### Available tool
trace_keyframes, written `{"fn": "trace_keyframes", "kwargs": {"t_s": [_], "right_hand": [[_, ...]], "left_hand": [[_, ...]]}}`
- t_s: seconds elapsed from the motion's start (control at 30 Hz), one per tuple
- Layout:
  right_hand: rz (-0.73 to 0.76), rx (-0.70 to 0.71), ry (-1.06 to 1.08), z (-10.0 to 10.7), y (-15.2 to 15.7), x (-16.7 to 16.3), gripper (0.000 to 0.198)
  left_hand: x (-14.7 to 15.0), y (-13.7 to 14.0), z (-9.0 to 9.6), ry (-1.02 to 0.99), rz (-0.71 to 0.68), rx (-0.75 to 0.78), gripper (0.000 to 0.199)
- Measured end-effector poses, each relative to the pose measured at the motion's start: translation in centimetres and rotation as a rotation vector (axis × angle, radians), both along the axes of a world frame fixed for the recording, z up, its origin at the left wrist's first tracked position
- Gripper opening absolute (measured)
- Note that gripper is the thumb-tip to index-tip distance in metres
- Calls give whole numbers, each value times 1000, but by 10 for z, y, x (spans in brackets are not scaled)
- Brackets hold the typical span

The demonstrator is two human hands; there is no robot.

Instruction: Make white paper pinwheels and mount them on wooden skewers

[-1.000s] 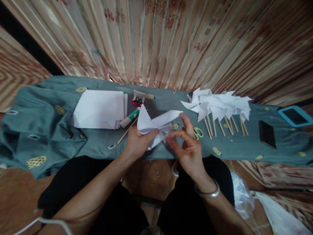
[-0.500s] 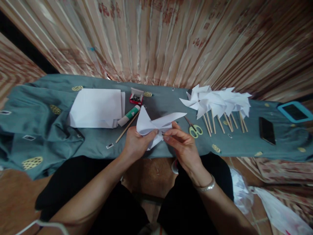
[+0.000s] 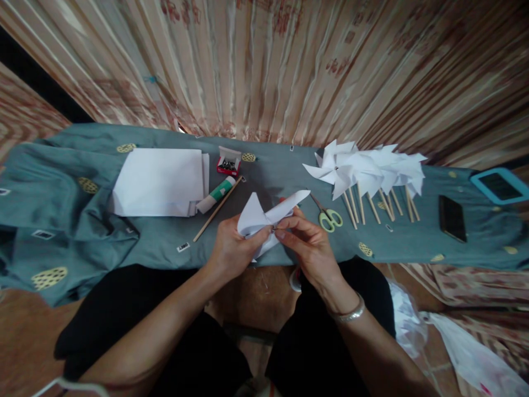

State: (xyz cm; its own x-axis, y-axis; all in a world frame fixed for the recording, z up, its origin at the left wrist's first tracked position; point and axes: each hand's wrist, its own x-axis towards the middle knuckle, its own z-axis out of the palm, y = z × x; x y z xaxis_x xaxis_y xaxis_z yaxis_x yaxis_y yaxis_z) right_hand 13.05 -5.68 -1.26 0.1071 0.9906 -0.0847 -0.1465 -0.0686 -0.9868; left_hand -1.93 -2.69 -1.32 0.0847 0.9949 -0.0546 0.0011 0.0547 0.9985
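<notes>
A white paper pinwheel (image 3: 253, 216) with its blades folded in is between my hands, above the near part of the table. My left hand (image 3: 232, 245) is closed on its left side, the thumb pressing near the centre. At that centre the fingertips of my right hand (image 3: 308, 242) pinch a small dark metal tack, mostly hidden by the fingers. A wooden stick (image 3: 217, 210) lies to the left of the pinwheel. Beside the stick are a green and white glue stick (image 3: 216, 194) and an open red box (image 3: 228, 164) of small metal tacks.
A stack of white paper (image 3: 161, 182) lies at left. Green-handled scissors (image 3: 329, 219) are right of my hands. Several finished pinwheels (image 3: 336, 168) on sticks lie farther right, then a dark phone (image 3: 452, 219) and a blue-framed tablet (image 3: 502, 186). A pleated curtain (image 3: 264, 71) hangs behind.
The pinwheel has tilted and shifted slightly right, with my left hand moving along. My right fingertips have stayed at its centre. More of the wooden stick now shows.
</notes>
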Motion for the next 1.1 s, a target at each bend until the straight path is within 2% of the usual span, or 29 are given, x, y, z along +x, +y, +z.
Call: {"fn": "trace_keyframes", "kwargs": {"t_s": [0.2,0.53,0.83,1.1], "right_hand": [[0,-44,86,-2,-1,-1,10],[46,-30,159,-1,-1,-3,6],[50,-73,211,2,-2,-4,7],[69,-224,344,4,-2,-4,14]], "left_hand": [[-2,0,-2,93,-57,57,19],[-2,-1,-3,125,-56,88,18],[-4,-1,-6,144,-52,118,19],[-5,1,-2,229,-126,170,14]]}}
